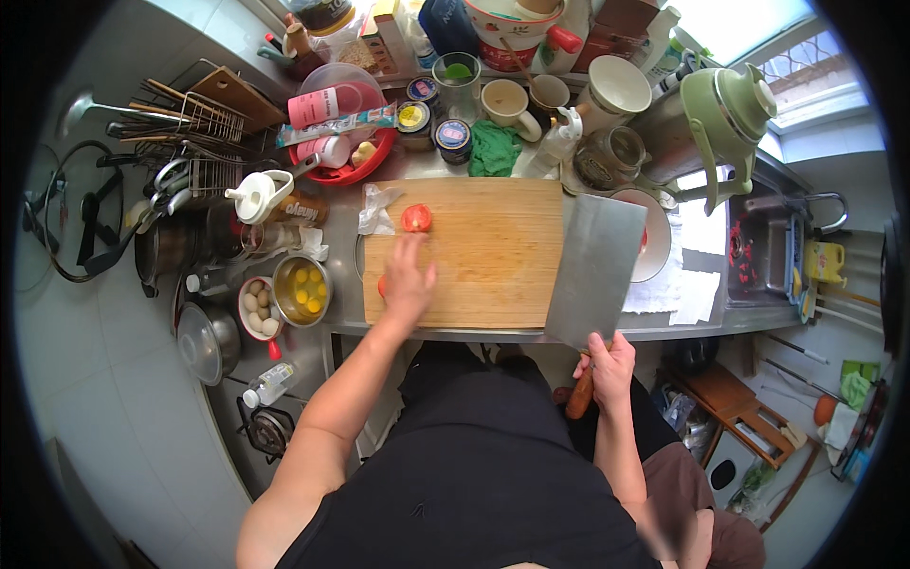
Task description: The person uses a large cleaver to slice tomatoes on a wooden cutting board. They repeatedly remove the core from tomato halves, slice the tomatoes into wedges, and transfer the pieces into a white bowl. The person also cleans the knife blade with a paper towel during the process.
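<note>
A wooden cutting board (pixel 490 249) lies on the steel counter in front of me. My left hand (pixel 410 284), slightly blurred, is over its left side with the thumb apart and nothing visible in it. Just beyond its fingertips rests a cut tomato piece (pixel 416 217), cut face up. Another red tomato piece (pixel 382 286) shows partly behind the hand at the board's left edge. My right hand (pixel 610 366) grips the wooden handle of a cleaver (pixel 596 267). The broad blade is raised over the board's right edge and hides part of a white bowl (pixel 657 245) with something red inside.
Left of the board are a steel bowl of egg yolks (pixel 302 288) and a bowl of whole eggs (pixel 259 309). Jars, mugs and a green cloth (pixel 495 148) line the back. A green thermos (pixel 718 121) and sink (pixel 764 249) stand right. Another person's brown clothing (pixel 682 476) appears lower right.
</note>
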Demonstrator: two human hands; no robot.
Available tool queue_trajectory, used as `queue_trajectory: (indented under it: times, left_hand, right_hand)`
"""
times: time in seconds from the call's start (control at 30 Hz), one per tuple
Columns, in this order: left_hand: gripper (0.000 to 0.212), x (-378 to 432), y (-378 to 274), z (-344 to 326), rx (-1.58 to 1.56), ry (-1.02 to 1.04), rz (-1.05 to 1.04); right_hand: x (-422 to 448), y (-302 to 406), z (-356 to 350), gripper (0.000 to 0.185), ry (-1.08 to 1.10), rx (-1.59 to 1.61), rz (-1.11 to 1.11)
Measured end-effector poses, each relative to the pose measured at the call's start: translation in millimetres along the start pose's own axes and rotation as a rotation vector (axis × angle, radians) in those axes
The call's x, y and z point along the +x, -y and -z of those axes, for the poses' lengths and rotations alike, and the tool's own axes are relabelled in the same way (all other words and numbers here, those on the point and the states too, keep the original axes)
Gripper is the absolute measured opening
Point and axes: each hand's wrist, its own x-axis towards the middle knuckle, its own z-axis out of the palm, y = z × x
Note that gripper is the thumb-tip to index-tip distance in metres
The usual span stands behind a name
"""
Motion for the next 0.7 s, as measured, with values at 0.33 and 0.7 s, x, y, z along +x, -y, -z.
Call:
queue_trajectory:
  times: [0.33,0.7]
  left_hand:
    - [0.066,15.1,37.1,30.7,0.314,0.354,0.345]
    - [0.045,3.3,5.6,-28.6,0.087,0.315,0.143]
  right_hand:
    - [30.2,-21.6,-46.8,0.019,0.085,-0.336,-0.102]
    - [31.9,-33.5,-37.5,0.024,0.087,-0.89,0.004]
